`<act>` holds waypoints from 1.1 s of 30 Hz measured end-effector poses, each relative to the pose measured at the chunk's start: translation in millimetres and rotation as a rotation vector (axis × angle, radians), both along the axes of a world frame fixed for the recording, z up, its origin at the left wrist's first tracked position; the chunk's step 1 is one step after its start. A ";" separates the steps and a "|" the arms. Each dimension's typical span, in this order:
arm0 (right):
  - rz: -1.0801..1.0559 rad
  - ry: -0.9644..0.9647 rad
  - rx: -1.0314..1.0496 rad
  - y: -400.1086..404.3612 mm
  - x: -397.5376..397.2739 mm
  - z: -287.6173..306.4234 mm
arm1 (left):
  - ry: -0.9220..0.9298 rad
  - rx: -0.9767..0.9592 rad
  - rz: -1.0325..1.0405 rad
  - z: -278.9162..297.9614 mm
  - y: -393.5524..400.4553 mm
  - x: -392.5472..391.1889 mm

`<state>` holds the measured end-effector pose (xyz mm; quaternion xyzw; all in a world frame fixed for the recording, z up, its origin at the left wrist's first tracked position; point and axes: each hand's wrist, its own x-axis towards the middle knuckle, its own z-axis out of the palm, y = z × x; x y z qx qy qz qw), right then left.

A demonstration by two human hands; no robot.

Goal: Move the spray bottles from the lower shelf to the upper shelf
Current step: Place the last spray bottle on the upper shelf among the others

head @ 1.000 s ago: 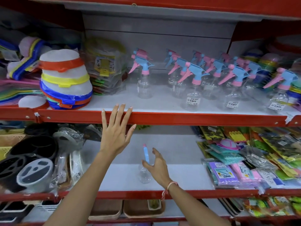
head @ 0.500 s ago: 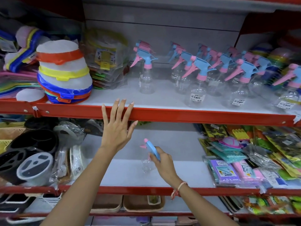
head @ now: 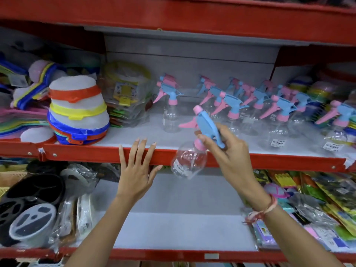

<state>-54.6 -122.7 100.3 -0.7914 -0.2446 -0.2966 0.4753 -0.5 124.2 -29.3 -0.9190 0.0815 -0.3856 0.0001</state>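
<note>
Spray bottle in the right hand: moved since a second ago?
Yes. The spray bottle went up from the lower shelf to the upper shelf's red edge, held by the right hand.

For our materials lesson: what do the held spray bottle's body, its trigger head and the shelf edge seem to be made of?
Bottle body: likely clear, glossy plastic; the red edge shows through it.
Trigger head: opaque blue and pink plastic, smooth moulded look.
Shelf edge: probably red-painted metal, with screws showing.

Two bare forearms, no sleeves, left hand (head: 137,170) unadorned, right hand (head: 229,151) with pink-and-white knotted thread bracelet (head: 262,211) at wrist, pale nails.
</note>
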 end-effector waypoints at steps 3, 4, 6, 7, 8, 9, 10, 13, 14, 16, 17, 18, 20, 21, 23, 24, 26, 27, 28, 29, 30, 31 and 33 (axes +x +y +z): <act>-0.025 -0.082 0.025 7.1 22.8 26.1 | 0.011 -0.015 -0.001 -0.4 -0.4 1.2; -0.042 -0.102 0.029 10.3 33.2 31.8 | 0.008 -0.015 -0.002 -0.6 -0.4 1.7; -0.075 -0.117 0.021 17.7 56.1 38.8 | -0.001 -0.010 -0.003 -1.2 -0.2 3.5; -0.088 -0.114 0.004 21.8 67.9 39.7 | -0.004 -0.009 -0.002 -1.4 0.1 4.5; -0.098 -0.102 -0.019 26.0 79.7 39.1 | -0.009 -0.009 -0.002 -1.7 0.6 5.3; -0.107 -0.084 -0.048 30.2 90.7 37.3 | -0.012 -0.009 -0.003 -2.1 0.8 6.0; -0.115 -0.060 -0.079 34.0 100.9 35.1 | -0.015 -0.010 -0.005 -2.5 1.0 6.4; -0.130 0.002 -0.175 42.5 123.3 31.5 | -0.023 -0.010 -0.010 -4.0 0.9 7.8; -0.133 0.021 -0.199 44.2 127.9 32.2 | -0.025 -0.011 -0.011 -4.5 1.2 8.4; -0.123 0.054 -0.227 47.2 134.7 34.0 | -0.027 -0.013 -0.013 -5.4 1.3 9.5; -0.118 0.056 -0.235 48.6 136.9 34.1 | -0.027 -0.014 -0.013 -5.5 1.3 9.9; -0.118 0.051 -0.238 49.9 138.6 33.0 | -0.027 -0.016 -0.014 -5.4 1.3 10.1; -0.121 0.054 -0.213 51.3 140.6 31.1 | -0.028 -0.019 -0.017 -5.2 1.3 10.2; -0.122 0.067 -0.192 51.7 141.0 30.1 | -0.029 -0.019 -0.017 -5.2 1.2 10.2; -0.114 0.094 -0.138 52.2 140.0 27.8 | -0.029 -0.023 -0.017 -5.1 1.2 10.3; -0.109 0.104 -0.100 52.7 138.3 24.9 | -0.029 -0.026 -0.019 -5.2 1.3 10.5; -0.127 0.135 -0.007 55.9 131.3 14.6 | -0.020 -0.030 -0.022 -5.2 1.2 10.6; -0.158 0.149 0.018 58.3 127.4 7.2 | -0.012 -0.031 -0.022 -5.0 1.2 10.5; -0.198 0.157 0.009 61.2 124.0 -1.4 | -0.004 -0.032 -0.022 -4.5 1.3 10.2; -0.239 0.160 -0.025 63.9 121.6 -10.3 | 0.001 -0.032 -0.022 -4.2 1.4 10.0; -0.268 0.163 -0.056 65.7 120.0 -17.7 | 0.007 -0.033 -0.023 -3.8 1.3 9.5; -0.288 0.167 -0.070 66.6 119.4 -22.9 | 0.011 -0.034 -0.024 -3.2 1.1 8.9; -0.296 0.179 -0.069 66.7 119.9 -27.4 | 0.019 -0.038 -0.026 -1.9 0.9 7.9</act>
